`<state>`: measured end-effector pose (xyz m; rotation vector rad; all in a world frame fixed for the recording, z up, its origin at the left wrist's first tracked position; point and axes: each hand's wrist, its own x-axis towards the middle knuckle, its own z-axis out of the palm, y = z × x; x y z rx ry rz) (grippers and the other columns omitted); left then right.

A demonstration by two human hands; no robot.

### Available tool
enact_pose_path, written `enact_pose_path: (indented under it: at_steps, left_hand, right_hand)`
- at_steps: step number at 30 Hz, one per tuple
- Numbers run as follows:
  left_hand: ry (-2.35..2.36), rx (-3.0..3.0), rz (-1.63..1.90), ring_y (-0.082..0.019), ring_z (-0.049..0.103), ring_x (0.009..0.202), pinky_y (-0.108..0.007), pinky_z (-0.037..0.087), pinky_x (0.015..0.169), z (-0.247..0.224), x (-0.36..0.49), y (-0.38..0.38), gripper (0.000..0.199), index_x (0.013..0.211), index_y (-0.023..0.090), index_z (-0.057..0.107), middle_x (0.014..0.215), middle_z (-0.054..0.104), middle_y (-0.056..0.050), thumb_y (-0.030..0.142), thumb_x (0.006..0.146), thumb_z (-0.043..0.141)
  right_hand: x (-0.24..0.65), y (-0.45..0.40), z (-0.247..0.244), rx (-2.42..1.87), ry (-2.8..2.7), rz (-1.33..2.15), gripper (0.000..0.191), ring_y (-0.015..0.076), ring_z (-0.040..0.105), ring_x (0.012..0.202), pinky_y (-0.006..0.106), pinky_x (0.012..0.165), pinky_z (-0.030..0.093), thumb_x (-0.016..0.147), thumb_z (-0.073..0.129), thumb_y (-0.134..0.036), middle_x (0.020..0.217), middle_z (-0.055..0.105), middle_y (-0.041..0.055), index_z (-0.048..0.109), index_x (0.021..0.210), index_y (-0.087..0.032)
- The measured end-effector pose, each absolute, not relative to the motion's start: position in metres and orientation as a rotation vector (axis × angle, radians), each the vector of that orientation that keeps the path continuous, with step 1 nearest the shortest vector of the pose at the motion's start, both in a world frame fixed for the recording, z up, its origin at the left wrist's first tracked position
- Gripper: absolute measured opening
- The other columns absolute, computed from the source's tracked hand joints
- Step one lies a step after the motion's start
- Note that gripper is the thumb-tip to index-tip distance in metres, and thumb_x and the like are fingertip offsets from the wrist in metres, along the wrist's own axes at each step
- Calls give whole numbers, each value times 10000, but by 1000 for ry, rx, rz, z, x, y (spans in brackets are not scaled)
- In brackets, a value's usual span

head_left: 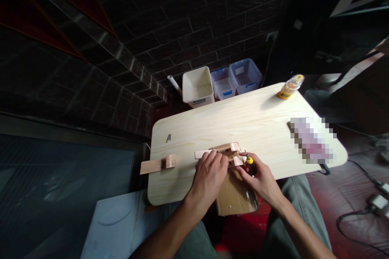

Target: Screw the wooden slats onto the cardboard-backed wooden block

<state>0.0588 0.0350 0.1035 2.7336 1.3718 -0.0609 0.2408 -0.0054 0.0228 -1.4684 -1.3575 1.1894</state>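
My left hand (212,166) is closed over a wooden piece near the table's front edge, its fingers curled down and hiding much of it. In my right hand (259,176) sits a screwdriver (250,161) with a yellow and black handle, its tip pointing up. Thumb and forefinger of that hand reach to a small wooden block (238,161) at the piece's right end. Just behind lies another wooden strip with a rounded block (234,147). A sheet of cardboard (235,196) lies beneath and overhangs the edge. A similar wooden part (153,166) rests at the left.
Several small metal screws (169,137) lie on the light wooden table (243,115). A clear bottle with orange contents (290,87) stands at the far right corner, and a blurred-out flat object (313,139) lies nearer. Beyond the table are a white bin (198,85) and clear tubs (245,75).
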Motion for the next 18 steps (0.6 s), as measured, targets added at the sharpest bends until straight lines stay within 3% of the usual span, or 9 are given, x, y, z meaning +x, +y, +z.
enact_pose_path:
  at_steps: [7, 10, 13, 16, 18]
  left_hand:
    - [1454, 2445, 382, -176, 627, 923, -312, 497, 849, 124, 35, 27, 85, 962, 206, 648, 943, 692, -33, 196, 968, 563]
    - [1551, 2268, 570, -152, 644, 807, -275, 520, 769, 124, 21, 12, 109, 965, 214, 691, 895, 709, -23, 247, 956, 588]
    - [1654, 2082, 697, -128, 609, 663, -260, 521, 695, 118, 3, -9, 167, 990, 215, 726, 807, 704, -16, 312, 946, 596]
    - [1697, 1824, 803, -139, 629, 667, -249, 526, 664, 109, -12, -29, 210, 976, 207, 740, 764, 713, -16, 375, 914, 631]
    - [1677, 1600, 846, -151, 659, 689, -243, 532, 643, 101, -16, -43, 251, 962, 193, 737, 806, 741, -33, 416, 902, 639]
  right_hand:
    - [241, -20, 27, -1481, -1341, 1157, 479, 175, 569, 696, 285, 664, 486, 886, 635, -473, 820, 623, 18, 551, 1273, -203]
    - [243, -30, 24, -1509, -1312, 1116, 507, 179, 565, 697, 289, 674, 484, 909, 600, -493, 798, 598, 6, 521, 1318, -205]
    - [252, -34, 12, -1560, -1301, 1008, 476, 206, 598, 820, 328, 788, 493, 948, 525, -499, 921, 634, 50, 530, 1318, -200]
    - [268, -26, -9, -1626, -1351, 967, 459, 217, 595, 761, 340, 711, 499, 995, 381, -472, 856, 636, 58, 545, 1297, -167]
    - [279, -12, -23, -1699, -1463, 825, 424, 241, 605, 811, 364, 735, 496, 969, 407, -433, 896, 653, 92, 591, 1227, -151]
